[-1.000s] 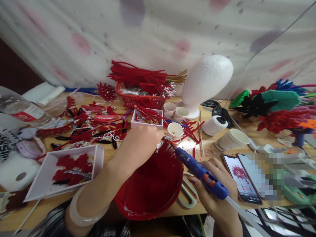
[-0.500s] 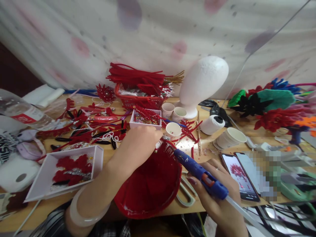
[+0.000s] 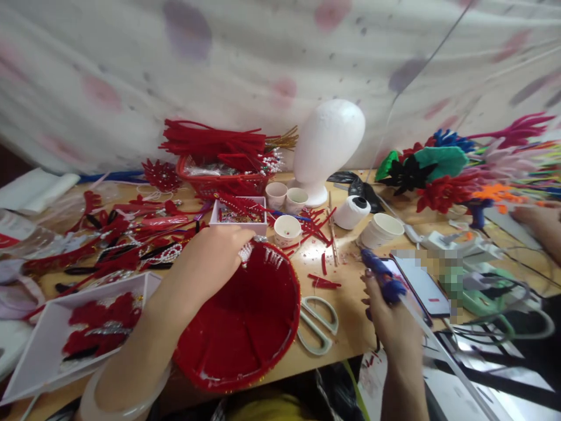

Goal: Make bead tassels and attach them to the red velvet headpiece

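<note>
A red bowl-shaped piece (image 3: 245,333) with gold trim round its rim lies hollow side up near the table's front edge. My left hand (image 3: 219,251) is closed at its far rim, where a bunch of small white beads (image 3: 245,255) shows beneath the fingers; exactly how the fingertips grip is hidden. Short white fringes hang inside the rim beside it. In my right hand (image 3: 394,316) is a blue glue gun (image 3: 383,278), a clear glue stick trailing from its back end. It points away from me, over the table right of the red piece.
Scissors (image 3: 329,339) lie right of the red piece. Paper cups (image 3: 287,231), a thread cone (image 3: 348,213) and a white foam head (image 3: 328,146) stand behind. A parts box (image 3: 39,351) sits left, phones (image 3: 423,286) right. Another person's hand (image 3: 537,225) is at far right.
The glue gun has moved away from the rim, to the right. My left hand stays at the rim. The view has shifted right, bringing another person's hand into sight.
</note>
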Demonstrator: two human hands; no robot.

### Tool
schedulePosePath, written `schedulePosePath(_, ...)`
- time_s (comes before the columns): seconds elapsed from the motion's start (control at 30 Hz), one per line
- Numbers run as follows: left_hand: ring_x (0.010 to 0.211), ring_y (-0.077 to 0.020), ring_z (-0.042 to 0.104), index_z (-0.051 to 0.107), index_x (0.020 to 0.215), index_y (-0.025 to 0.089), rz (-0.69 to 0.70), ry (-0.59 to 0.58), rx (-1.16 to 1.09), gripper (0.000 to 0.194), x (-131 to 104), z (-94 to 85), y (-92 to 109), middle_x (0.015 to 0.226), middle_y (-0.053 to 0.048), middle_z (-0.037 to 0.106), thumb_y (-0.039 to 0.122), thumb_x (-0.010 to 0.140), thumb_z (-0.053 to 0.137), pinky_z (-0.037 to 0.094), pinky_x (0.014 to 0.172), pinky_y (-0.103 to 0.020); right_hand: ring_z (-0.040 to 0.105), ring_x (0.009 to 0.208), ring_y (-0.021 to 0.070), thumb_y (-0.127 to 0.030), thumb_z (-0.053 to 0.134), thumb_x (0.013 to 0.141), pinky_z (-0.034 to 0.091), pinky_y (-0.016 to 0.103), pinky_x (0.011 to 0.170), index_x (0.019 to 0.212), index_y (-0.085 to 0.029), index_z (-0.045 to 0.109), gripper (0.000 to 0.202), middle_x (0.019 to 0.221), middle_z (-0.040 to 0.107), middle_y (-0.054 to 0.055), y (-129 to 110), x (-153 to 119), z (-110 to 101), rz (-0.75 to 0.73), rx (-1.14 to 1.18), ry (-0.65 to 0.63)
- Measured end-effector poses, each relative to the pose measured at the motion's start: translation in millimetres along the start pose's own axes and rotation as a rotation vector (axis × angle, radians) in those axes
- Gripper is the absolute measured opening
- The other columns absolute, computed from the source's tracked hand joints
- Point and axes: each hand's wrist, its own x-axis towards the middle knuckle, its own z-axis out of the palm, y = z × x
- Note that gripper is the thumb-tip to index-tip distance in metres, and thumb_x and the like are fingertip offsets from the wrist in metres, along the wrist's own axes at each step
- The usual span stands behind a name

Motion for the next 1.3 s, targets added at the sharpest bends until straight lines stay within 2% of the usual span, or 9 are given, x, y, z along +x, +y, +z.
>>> schedulePosePath(0.2, 0.120, -0.0300, 0.067, 0.069, 0.128, 0.016, -0.041, 0.005, -0.049, 0.057, -9, 4.8, -16, 0.131, -0.011, 0.071, 0.002, 0.080, 0.040, 0.050, 0.108, -0.049, 0.065, 0.064, 0.0336, -0.069, 0.046, 0.088, 0.046, 0.041, 0.059, 0.071, -0.020, 0.066, 0.056, 0.064, 0.069, 0.014, 9, 5, 10, 0.063, -0.136, -0.025)
schedulePosePath(0.3, 0.123, -0.0284, 0.066, 0.067, 0.129, 0.017, -0.053, 0.012, -0.062, 0.059, -12, 6.0, -23, 0.131, -0.011, 0.070, 0.002, 0.080, 0.039, 0.047, 0.111, -0.048, 0.067, 0.076, 0.0365, -0.076, 0.049, 0.083, 0.048, 0.044, 0.066, 0.081, -0.017, 0.064, 0.060, 0.079, 0.071, 0.019, 18, -13, 0, 0.043, -0.174, 0.053)
schedulePosePath(0.37, 0.125, -0.0261, 0.064, 0.065, 0.132, 0.017, -0.036, -0.005, -0.073, 0.062, -13, 5.0, -27, 0.132, -0.010, 0.070, 0.003, 0.079, 0.038, 0.046, 0.113, -0.046, 0.067, 0.071, 0.0336, -0.076, 0.051, 0.083, 0.049, 0.042, 0.062, 0.081, -0.019, 0.061, 0.059, 0.077, 0.070, 0.016, 21, -32, -10, -0.022, -0.200, 0.074)
schedulePosePath(0.5, 0.128, -0.0233, 0.062, 0.064, 0.133, 0.019, 0.020, -0.069, -0.115, 0.066, -13, 0.1, -29, 0.138, -0.006, 0.067, 0.003, 0.076, 0.037, 0.043, 0.115, -0.045, 0.056, 0.047, 0.0177, -0.058, 0.046, 0.097, 0.040, 0.027, 0.046, 0.069, -0.023, 0.054, 0.046, 0.056, 0.059, -0.001, 2, -62, -18, -0.177, -0.043, -0.240)
schedulePosePath(0.57, 0.130, -0.0225, 0.060, 0.064, 0.134, 0.018, 0.018, -0.090, -0.158, 0.063, -13, -1.6, -28, 0.140, -0.006, 0.065, 0.006, 0.078, 0.037, 0.041, 0.116, -0.045, 0.059, 0.052, 0.0170, -0.046, 0.044, 0.101, 0.042, 0.026, 0.050, 0.071, -0.023, 0.054, 0.040, 0.060, 0.061, -0.001, -18, -61, -8, -0.229, -0.007, -0.356)
schedulePosePath(0.7, 0.133, -0.0209, 0.057, 0.060, 0.138, 0.016, -0.006, -0.094, -0.214, 0.060, -14, -0.9, -22, 0.143, -0.007, 0.063, 0.007, 0.084, 0.038, 0.038, 0.118, -0.046, 0.070, 0.086, 0.0218, -0.021, 0.038, 0.103, 0.045, 0.029, 0.072, 0.103, -0.017, 0.064, 0.026, 0.092, 0.073, 0.009, -62, -31, 31, -0.287, -0.174, -0.527)
schedulePosePath(0.87, 0.134, -0.0194, 0.056, 0.058, 0.140, 0.017, -0.015, -0.104, -0.263, 0.056, -16, -0.3, -17, 0.145, -0.007, 0.061, 0.006, 0.088, 0.040, 0.038, 0.119, -0.043, 0.070, 0.093, 0.0253, -0.020, 0.039, 0.102, 0.042, 0.031, 0.074, 0.115, -0.015, 0.064, 0.028, 0.099, 0.075, 0.015, -96, -3, 72, -0.314, -0.290, -0.592)
schedulePosePath(1.03, 0.134, -0.0197, 0.056, 0.059, 0.139, 0.017, -0.029, -0.094, -0.288, 0.052, -14, -2.9, -10, 0.145, -0.007, 0.061, 0.007, 0.090, 0.043, 0.037, 0.120, -0.041, 0.070, 0.101, 0.0303, -0.014, 0.044, 0.100, 0.046, 0.035, 0.078, 0.127, -0.005, 0.055, 0.031, 0.109, 0.073, 0.023, -114, 2, 87, -0.231, -0.421, -0.618)
schedulePosePath(1.3, 0.133, -0.0209, 0.058, 0.059, 0.139, 0.017, -0.011, -0.064, -0.231, 0.064, -15, 4.1, -14, 0.141, -0.006, 0.064, -0.002, 0.081, 0.043, 0.040, 0.118, -0.041, 0.068, 0.101, 0.0220, -0.036, 0.062, 0.098, 0.058, 0.044, 0.088, 0.125, -0.016, 0.061, 0.034, 0.120, 0.067, 0.009, -131, 11, 95, -0.107, -0.533, -0.659)
